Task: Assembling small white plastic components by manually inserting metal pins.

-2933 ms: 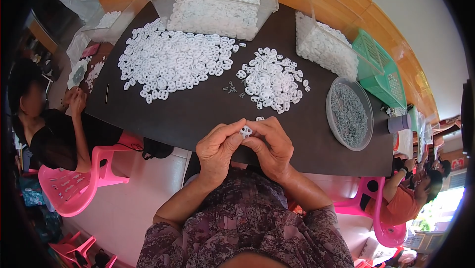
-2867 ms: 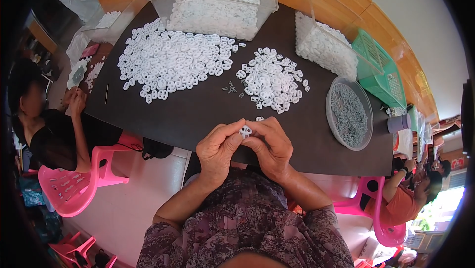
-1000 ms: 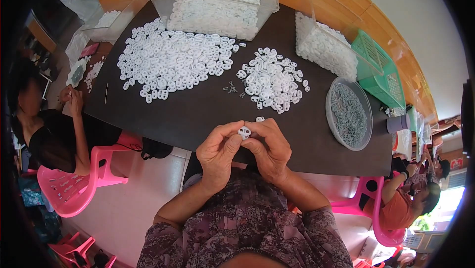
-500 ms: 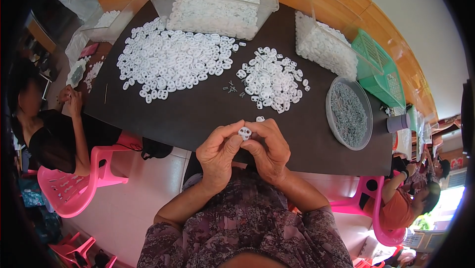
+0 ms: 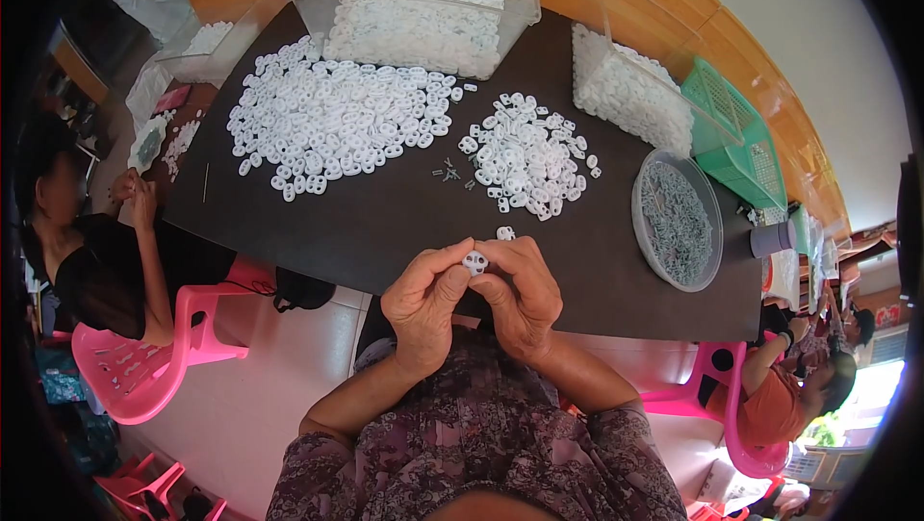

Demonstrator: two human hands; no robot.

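Between the fingertips of both hands sits a small white oval plastic piece (image 5: 474, 262) with dark holes in its face. My left hand (image 5: 423, 304) pinches it from the left side with thumb and forefinger. From the right, my right hand (image 5: 525, 298) closes thumb and forefinger on the same piece. Just beyond my fingers another white piece (image 5: 505, 232) lies on the dark table. Farther off are a big pile of white oval pieces (image 5: 337, 117) and a smaller pile (image 5: 529, 153). A few tiny grey parts (image 5: 448, 172) lie between the piles.
Clear bins of white pieces (image 5: 414, 16) (image 5: 630, 88) stand at the table's far side. On the right are a round tub (image 5: 720, 232) of grey parts, a green basket (image 5: 760, 170) and a cup (image 5: 770, 239). People sit at left (image 5: 96, 261) and right (image 5: 780, 406).
Both hands keep their pinch in nearly the same spot. The white piece looks slightly turned between the fingertips.
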